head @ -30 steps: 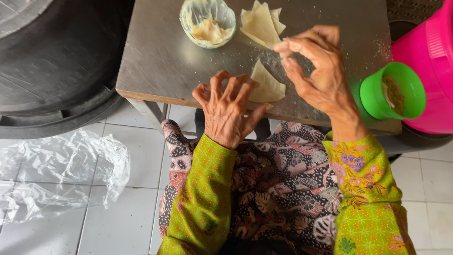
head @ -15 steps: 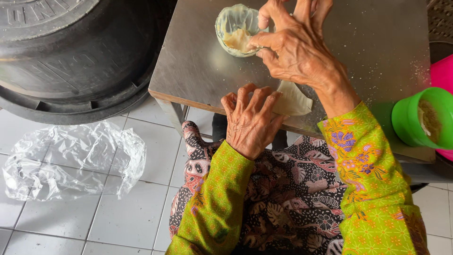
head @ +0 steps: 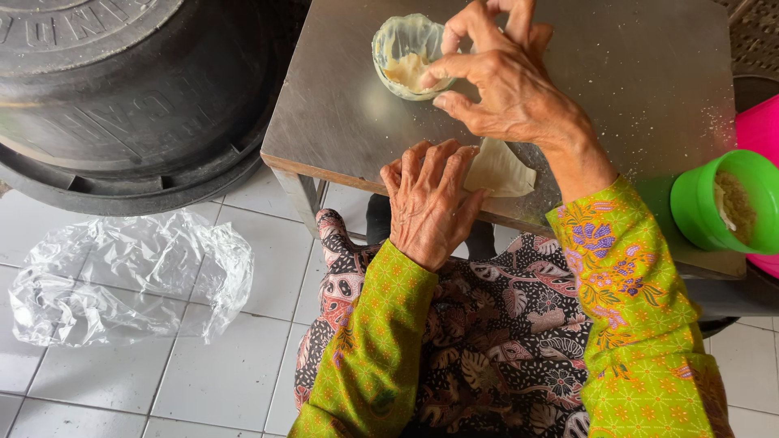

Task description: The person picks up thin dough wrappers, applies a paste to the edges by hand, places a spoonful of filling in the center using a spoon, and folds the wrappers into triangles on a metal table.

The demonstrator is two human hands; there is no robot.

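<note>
1. On the floor at far left, a crumpled clear plastic bag [head: 130,284] is seen lying, untouched.
2. The left hand [head: 430,203] is pressed flat, fingers spread, on the folded wrapper [head: 499,170] at the table [head: 649,89] edge.
3. The right hand [head: 503,81] is pinched into the small filling bowl [head: 406,57]; whether filling is gripped cannot be told.
4. The wrapper is judged not yet finished.

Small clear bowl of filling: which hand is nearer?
Right. The right hand has its fingertips at the rim of the small clear bowl; the left hand rests nearer the table edge, on the dough wrapper.
</note>
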